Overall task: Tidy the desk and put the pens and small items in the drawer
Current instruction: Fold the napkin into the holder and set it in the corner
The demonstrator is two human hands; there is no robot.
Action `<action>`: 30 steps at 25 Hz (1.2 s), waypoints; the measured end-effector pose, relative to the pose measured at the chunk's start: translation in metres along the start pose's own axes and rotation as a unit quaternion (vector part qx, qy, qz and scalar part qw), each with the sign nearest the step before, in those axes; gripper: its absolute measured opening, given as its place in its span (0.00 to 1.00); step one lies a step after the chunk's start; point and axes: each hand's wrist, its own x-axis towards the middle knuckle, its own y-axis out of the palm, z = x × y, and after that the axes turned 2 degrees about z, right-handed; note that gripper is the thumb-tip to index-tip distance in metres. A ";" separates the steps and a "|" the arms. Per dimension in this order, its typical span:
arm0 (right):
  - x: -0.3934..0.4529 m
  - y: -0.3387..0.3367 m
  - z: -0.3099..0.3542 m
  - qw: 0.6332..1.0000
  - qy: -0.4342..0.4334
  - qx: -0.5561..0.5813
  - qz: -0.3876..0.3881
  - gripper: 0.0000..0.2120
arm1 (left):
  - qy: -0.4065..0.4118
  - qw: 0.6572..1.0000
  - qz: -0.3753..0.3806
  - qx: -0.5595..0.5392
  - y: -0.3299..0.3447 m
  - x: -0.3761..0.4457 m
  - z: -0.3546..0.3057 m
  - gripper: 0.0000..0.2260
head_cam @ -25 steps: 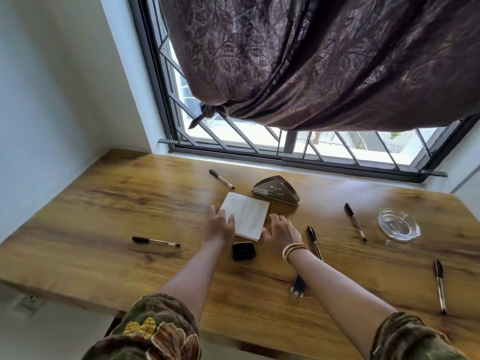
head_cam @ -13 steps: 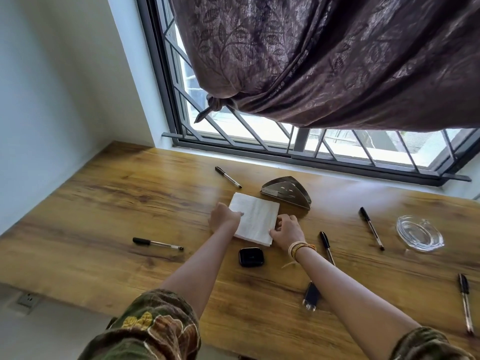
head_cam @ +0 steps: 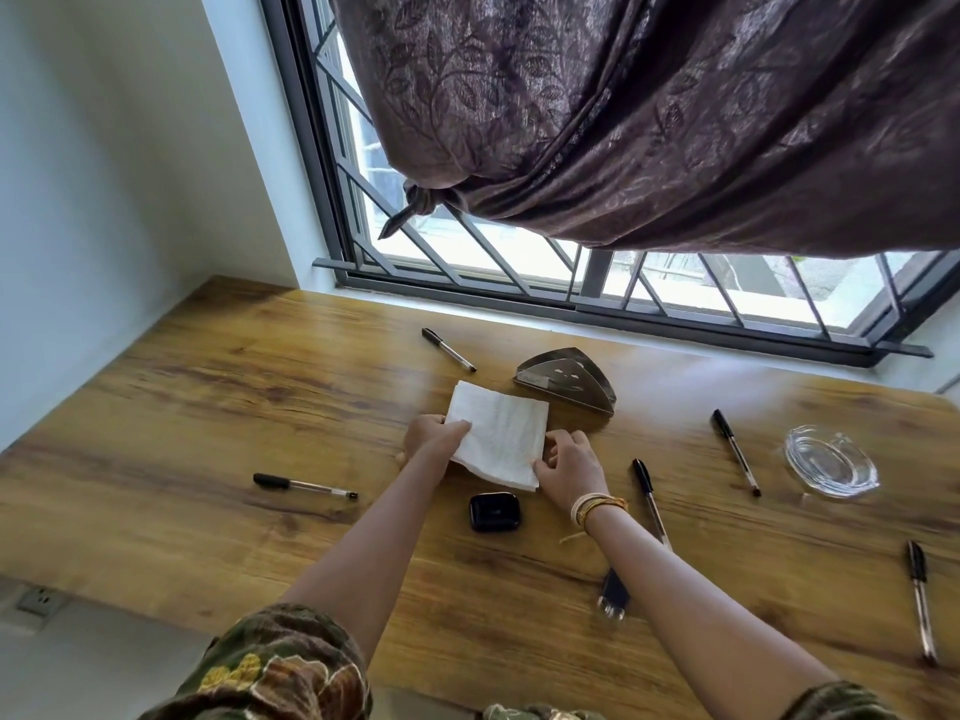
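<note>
A stack of white napkins (head_cam: 501,431) lies mid-desk, its near edge lifted. My left hand (head_cam: 428,439) grips its left side, thumb on top. My right hand (head_cam: 569,467) pinches its near right corner. Several black-capped pens lie scattered on the wooden desk (head_cam: 182,418): one at the left (head_cam: 304,486), one at the back (head_cam: 448,349), one beside my right wrist (head_cam: 649,498), one further right (head_cam: 736,452), one at the far right (head_cam: 920,597). A small black case (head_cam: 494,511) sits between my forearms. A dark clip-like item (head_cam: 614,597) is partly hidden by my right forearm.
A metal napkin holder (head_cam: 566,381) stands just behind the napkins. A glass ashtray (head_cam: 829,461) sits at the right. The barred window (head_cam: 519,262) and a tied-up curtain (head_cam: 649,111) are behind the desk. A wall socket (head_cam: 39,601) shows below the desk's left edge.
Both hands went from resting flat at the napkins' near edge to gripping them, and the near edge has lifted off the desk. The camera view shifted left.
</note>
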 end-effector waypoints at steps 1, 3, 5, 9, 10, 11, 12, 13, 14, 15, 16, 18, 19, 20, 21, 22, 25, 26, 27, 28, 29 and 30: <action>-0.001 0.000 0.000 1.000 0.000 0.001 -0.002 0.24 | 0.003 1.000 0.008 0.001 -0.003 -0.002 -0.002 0.10; -0.001 -0.001 0.001 1.000 0.002 0.005 0.002 0.24 | 0.013 0.999 0.034 0.006 -0.010 -0.008 -0.008 0.11; 0.001 -0.004 0.004 1.000 0.009 0.010 0.011 0.24 | 0.030 0.999 0.043 0.016 -0.012 -0.009 -0.012 0.12; 0.017 -0.008 0.007 0.996 0.052 0.031 0.060 0.22 | 0.059 0.990 0.112 -0.065 -0.014 -0.018 -0.025 0.04; 0.022 -0.010 0.008 0.995 0.064 0.046 0.068 0.21 | 0.050 0.984 0.146 -0.090 -0.012 -0.019 -0.027 0.06; 0.027 -0.011 0.009 0.993 0.075 0.066 0.066 0.21 | 0.042 0.976 0.177 -0.117 -0.010 -0.021 -0.030 0.07; 0.029 -0.013 0.011 0.990 0.092 0.092 0.058 0.21 | 0.031 0.967 0.204 -0.152 -0.007 -0.022 -0.031 0.07; 0.031 -0.014 0.011 0.985 0.113 0.127 0.040 0.22 | 0.013 0.955 0.227 -0.192 -0.006 -0.026 -0.034 0.07; 0.034 -0.014 0.012 0.976 0.140 0.167 0.023 0.22 | -0.004 0.943 0.242 -0.227 -0.005 -0.026 -0.036 0.07; 0.038 -0.015 0.012 0.963 0.168 0.209 0.013 0.22 | -0.024 0.933 0.246 -0.262 -0.005 -0.027 -0.038 0.08; 0.042 -0.016 0.014 0.945 0.199 0.259 0.020 0.21 | -0.041 0.924 0.246 -0.291 -0.004 -0.025 -0.039 0.10; 0.049 -0.020 0.013 0.874 0.248 0.409 0.079 0.21 | -0.067 0.904 0.255 -0.335 -0.001 -0.021 -0.040 0.14; 0.050 -0.022 0.014 0.821 0.264 0.492 0.121 0.19 | -0.076 0.890 0.269 -0.359 -0.001 -0.021 -0.042 0.15; 0.049 -0.025 0.016 0.768 0.274 0.557 0.156 0.17 | -0.079 0.878 0.278 -0.382 -0.001 -0.021 -0.044 0.19; 0.049 -0.027 0.016 0.728 0.279 0.601 0.177 0.17 | -0.082 0.868 0.283 -0.400 -0.001 -0.021 -0.045 0.24; 0.048 -0.028 0.017 0.708 0.276 0.622 0.190 0.18 | -0.078 0.869 0.281 -0.400 -0.001 -0.021 -0.046 0.26; 0.050 -0.024 0.009 0.702 0.263 0.630 0.203 0.26 | -0.066 0.881 0.269 -0.384 -0.004 -0.021 -0.042 0.28; 0.048 -0.022 0.008 0.695 0.268 0.636 0.203 0.28 | -0.068 0.883 0.264 -0.382 -0.005 -0.020 -0.038 0.29; 0.046 -0.022 0.007 0.689 0.269 0.643 0.199 0.30 | -0.068 0.885 0.260 -0.380 -0.007 -0.019 -0.033 0.28; 0.043 -0.022 0.006 0.692 0.268 0.643 0.190 0.30 | -0.065 0.891 0.255 -0.371 -0.008 -0.019 -0.028 0.26; 0.041 -0.023 0.006 0.706 0.264 0.632 0.181 0.30 | -0.057 0.897 0.252 -0.359 -0.009 -0.018 -0.024 0.24; 0.040 -0.023 0.006 0.731 0.256 0.609 0.172 0.27 | -0.050 0.905 0.245 -0.343 -0.009 -0.018 -0.020 0.21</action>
